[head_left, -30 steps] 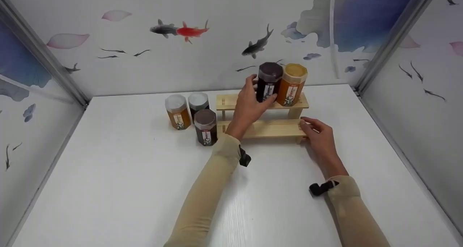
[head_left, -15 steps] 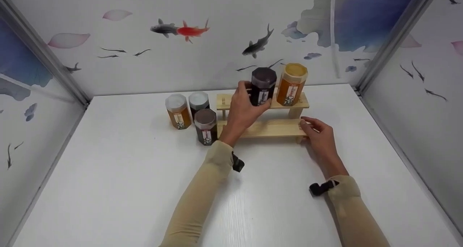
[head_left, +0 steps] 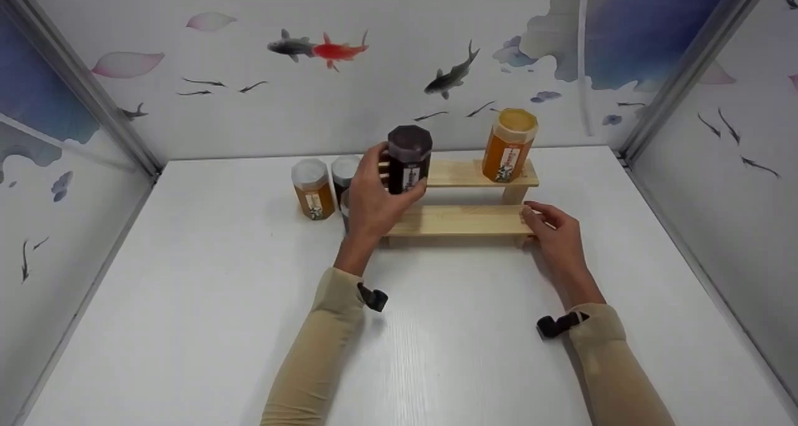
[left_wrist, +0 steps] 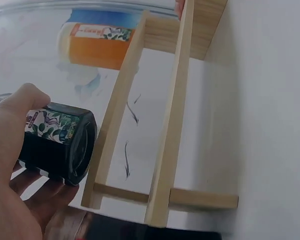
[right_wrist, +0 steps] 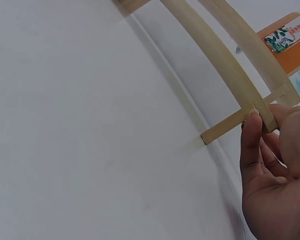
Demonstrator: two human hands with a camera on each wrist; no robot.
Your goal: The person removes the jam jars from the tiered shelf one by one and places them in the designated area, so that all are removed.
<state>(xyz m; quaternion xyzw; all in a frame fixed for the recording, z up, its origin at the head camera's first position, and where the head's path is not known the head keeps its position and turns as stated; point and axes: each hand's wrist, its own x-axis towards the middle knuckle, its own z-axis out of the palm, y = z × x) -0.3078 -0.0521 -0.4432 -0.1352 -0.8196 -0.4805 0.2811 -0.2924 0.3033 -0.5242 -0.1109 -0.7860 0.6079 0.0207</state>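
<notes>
My left hand (head_left: 373, 204) grips a dark octagonal jar (head_left: 409, 154) with a white label, thumb in front and fingers behind. The jar is upright at the left part of a two-tier wooden rack (head_left: 461, 221), overlapping its upper shelf in the head view. In the left wrist view the jar's base (left_wrist: 81, 152) shows beside the upper shelf edge. With thumb and fingers, my right hand (head_left: 561, 236) pinches the right end of the lower shelf; the right wrist view shows the thumb on the rack's end piece (right_wrist: 229, 125). An amber jar (head_left: 508, 150) with a yellow lid stands on the upper shelf's right end.
Left of the rack, an amber jar with a whitish lid (head_left: 313, 192) and a dark jar with a whitish lid (head_left: 344, 170) stand on the white table (head_left: 206, 276). Another jar there is mostly hidden behind my left hand. A printed wall panel (head_left: 374, 101) rises behind.
My left hand has carried the dark jar leftward, away from the amber jar on the upper shelf. My right hand keeps its hold on the rack.
</notes>
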